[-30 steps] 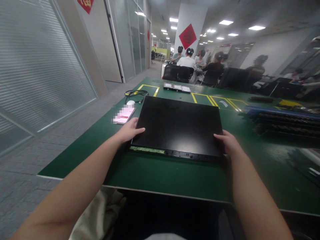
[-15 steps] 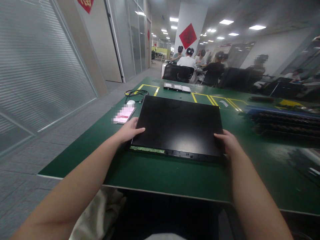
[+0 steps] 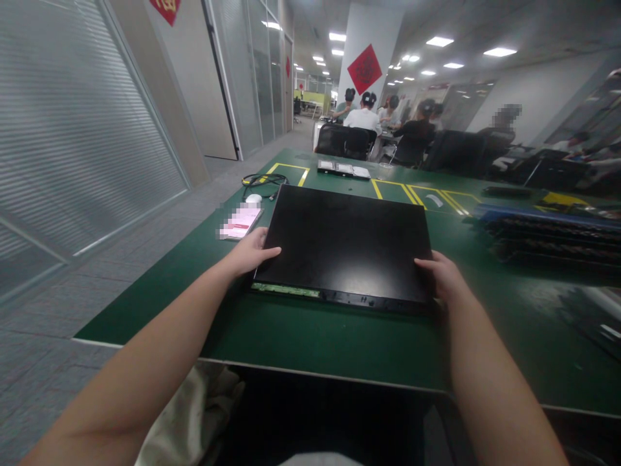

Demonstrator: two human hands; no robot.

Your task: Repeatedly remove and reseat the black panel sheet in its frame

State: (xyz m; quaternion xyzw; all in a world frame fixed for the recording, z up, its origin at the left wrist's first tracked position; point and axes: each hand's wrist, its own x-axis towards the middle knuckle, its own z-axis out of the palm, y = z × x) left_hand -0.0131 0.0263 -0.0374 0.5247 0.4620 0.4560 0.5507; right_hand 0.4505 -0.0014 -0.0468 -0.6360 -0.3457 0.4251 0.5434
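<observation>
A black LCD panel [image 3: 347,243], screen side up, lies between my two hands over the green table [image 3: 310,343]. Along its near edge runs a strip of green circuit board [image 3: 286,289] at the left. My left hand [image 3: 255,250] grips the panel's left edge, thumb on top and fingers hidden at the side and below. At the right edge my right hand [image 3: 442,275] holds it the same way, its thumb resting on the screen. Whether the panel rests fully on the table or is slightly raised, I cannot tell.
Left of the panel lie a phone [image 3: 240,221], a white mouse [image 3: 253,199] and a coiled black cable [image 3: 259,183]. Small boxed devices [image 3: 343,169] sit at the far edge. A blurred stack of dark panels [image 3: 553,236] stands right. Several people sit beyond.
</observation>
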